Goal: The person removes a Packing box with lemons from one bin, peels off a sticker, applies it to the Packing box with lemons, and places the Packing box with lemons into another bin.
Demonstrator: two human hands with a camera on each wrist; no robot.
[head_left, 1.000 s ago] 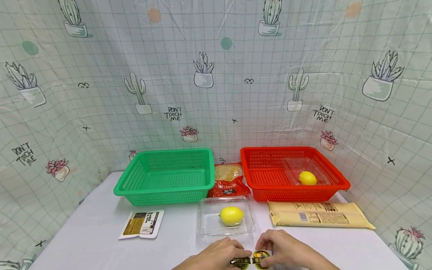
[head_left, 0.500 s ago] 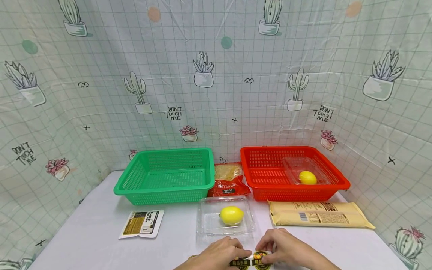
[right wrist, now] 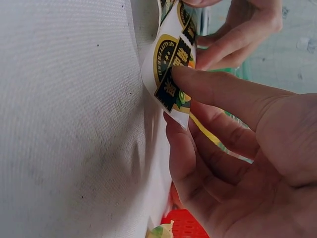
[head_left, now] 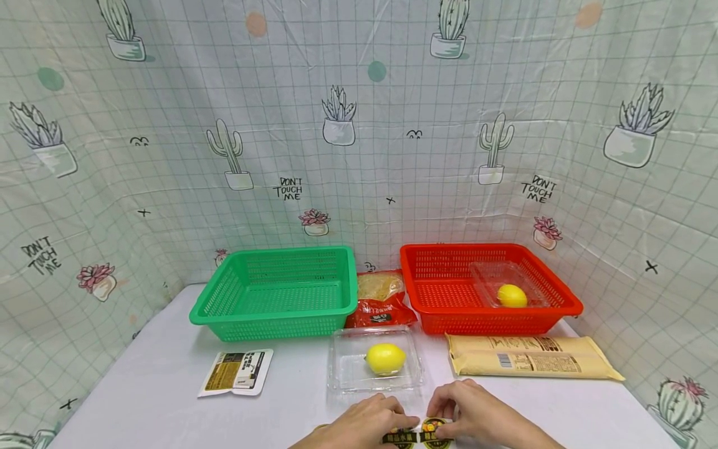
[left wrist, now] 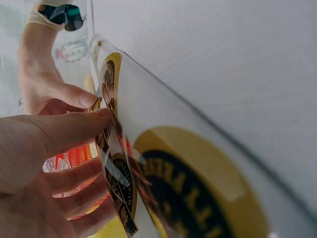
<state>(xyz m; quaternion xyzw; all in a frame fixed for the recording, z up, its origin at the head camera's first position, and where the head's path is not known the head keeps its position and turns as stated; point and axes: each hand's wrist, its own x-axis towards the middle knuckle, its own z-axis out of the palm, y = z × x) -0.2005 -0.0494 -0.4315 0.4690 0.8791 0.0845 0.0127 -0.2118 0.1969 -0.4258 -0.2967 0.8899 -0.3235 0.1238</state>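
Note:
At the bottom of the head view, both hands hold a white sheet of round fruit stickers (head_left: 401, 438) with black and gold print. My left hand (head_left: 361, 424) pinches it on the left, the thumb lying on the printed face in the left wrist view. My right hand (head_left: 477, 413) grips the right end between thumb (right wrist: 213, 84) and index finger, and the sheet (right wrist: 166, 62) bends there. Just beyond the hands stands a clear plastic box (head_left: 344, 381) with a yellow lemon (head_left: 385, 359) in it.
Behind are a green basket (head_left: 275, 315) and a red basket (head_left: 488, 320); the red one holds another clear box and lemon (head_left: 512, 295). A red food bag (head_left: 378, 310) lies between them. A beige packet (head_left: 533, 358) is at right, a small white-and-brown packet (head_left: 237, 373) at left.
The sticker sheet has turned in the fingers, so its printed faces now show more fully to the head view. Both hands stay in nearly the same place; the boxes and baskets have not moved.

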